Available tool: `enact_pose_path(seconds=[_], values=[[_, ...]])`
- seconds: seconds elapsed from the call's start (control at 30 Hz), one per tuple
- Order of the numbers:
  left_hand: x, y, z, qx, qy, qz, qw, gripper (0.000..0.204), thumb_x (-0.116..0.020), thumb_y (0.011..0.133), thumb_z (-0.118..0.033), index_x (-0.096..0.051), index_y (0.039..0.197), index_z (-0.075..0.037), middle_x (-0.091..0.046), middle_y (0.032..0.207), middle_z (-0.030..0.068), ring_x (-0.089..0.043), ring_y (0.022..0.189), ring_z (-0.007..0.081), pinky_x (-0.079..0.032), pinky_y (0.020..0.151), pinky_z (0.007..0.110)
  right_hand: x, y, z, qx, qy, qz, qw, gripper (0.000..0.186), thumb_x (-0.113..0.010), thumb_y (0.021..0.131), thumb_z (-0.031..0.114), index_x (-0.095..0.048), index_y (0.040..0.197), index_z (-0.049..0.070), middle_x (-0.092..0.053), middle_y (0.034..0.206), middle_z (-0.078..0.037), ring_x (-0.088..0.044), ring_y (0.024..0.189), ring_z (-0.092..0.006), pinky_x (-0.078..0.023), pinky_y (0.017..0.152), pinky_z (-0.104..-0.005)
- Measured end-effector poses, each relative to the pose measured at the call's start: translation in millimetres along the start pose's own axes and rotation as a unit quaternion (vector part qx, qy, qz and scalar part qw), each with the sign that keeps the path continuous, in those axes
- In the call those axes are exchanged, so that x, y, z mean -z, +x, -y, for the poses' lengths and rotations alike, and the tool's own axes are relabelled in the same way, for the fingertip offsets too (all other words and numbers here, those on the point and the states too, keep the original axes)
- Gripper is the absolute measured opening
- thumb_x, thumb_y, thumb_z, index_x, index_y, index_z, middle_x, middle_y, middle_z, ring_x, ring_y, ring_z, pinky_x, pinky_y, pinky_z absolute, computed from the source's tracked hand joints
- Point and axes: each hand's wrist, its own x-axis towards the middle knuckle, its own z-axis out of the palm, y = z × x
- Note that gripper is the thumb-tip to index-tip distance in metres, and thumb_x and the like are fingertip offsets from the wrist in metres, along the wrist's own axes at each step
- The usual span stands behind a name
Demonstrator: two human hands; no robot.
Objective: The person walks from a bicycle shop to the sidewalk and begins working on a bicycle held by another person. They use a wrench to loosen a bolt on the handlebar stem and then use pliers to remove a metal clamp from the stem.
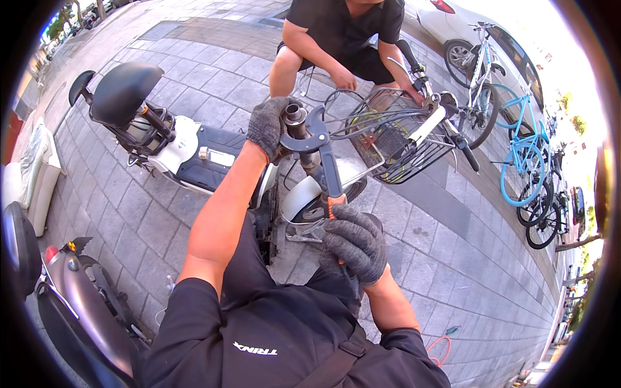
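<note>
My left hand (266,126), in a grey knit glove, is wrapped round the upper part of the electric scooter's steering tube (295,115), just below its open top. In my gloved right hand (356,244) is the orange handle of a large dark wrench (328,169). The wrench's wide jaws reach up to the tube, beside my left hand; how tightly they bite I cannot tell. Detached from the tube top, the handlebar (428,126) with its wire basket (388,152) hangs to the right on black cables (343,119).
Opposite me another person (343,39) crouches, one hand at the basket. The scooter's seat (127,90) and footboard (217,152) stretch left. A second scooter (84,297) stands lower left. Bicycles (524,171) and a white car (446,26) line the right of the paved ground (446,258).
</note>
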Motion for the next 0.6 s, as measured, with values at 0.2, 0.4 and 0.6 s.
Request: enact_pose_path(seconds=[0.2, 0.4, 0.6], values=[[-8.5, -6.8, -1.8, 0.041, -0.030, -0.037, 0.998, 0.026, -0.053, 0.097, -0.016, -0.070, 0.109, -0.001, -0.072, 0.095, 0.0123, -0.071, 0.077, 0.0218, -0.061, 0.070, 0.036, 5.7, -0.2, -14.6, -0.043, 0.069, -0.110, 0.991, 0.030, -0.082, 0.073, 0.004, -0.070, 0.101, 0.004, -0.071, 0.104, -0.014, -0.070, 0.108, -0.0391, -0.056, 0.093, -0.0503], [-20.7, -13.5, -20.0, 0.005, -0.077, -0.129, 0.989, 0.021, -0.058, 0.094, -0.020, -0.069, 0.097, -0.003, -0.070, 0.088, 0.0112, -0.071, 0.069, 0.0220, -0.060, 0.062, 0.037, 15.4, 5.4, -27.3, -0.032, 0.116, -0.133, 0.984, 0.018, -0.078, 0.079, 0.000, -0.068, 0.094, 0.002, -0.071, 0.095, -0.014, -0.072, 0.100, -0.0377, -0.056, 0.092, -0.0507], [-29.1, -19.9, -28.9, 0.147, -0.194, -0.134, 0.961, 0.022, -0.056, 0.096, -0.013, -0.068, 0.108, 0.001, -0.071, 0.098, 0.0152, -0.071, 0.078, 0.0240, -0.062, 0.066, 0.038, 27.6, 11.6, -53.0, -0.058, 0.170, -0.226, 0.957, 0.011, -0.074, 0.083, -0.004, -0.067, 0.087, 0.003, -0.071, 0.089, -0.013, -0.072, 0.096, -0.0359, -0.058, 0.089, -0.0496]])
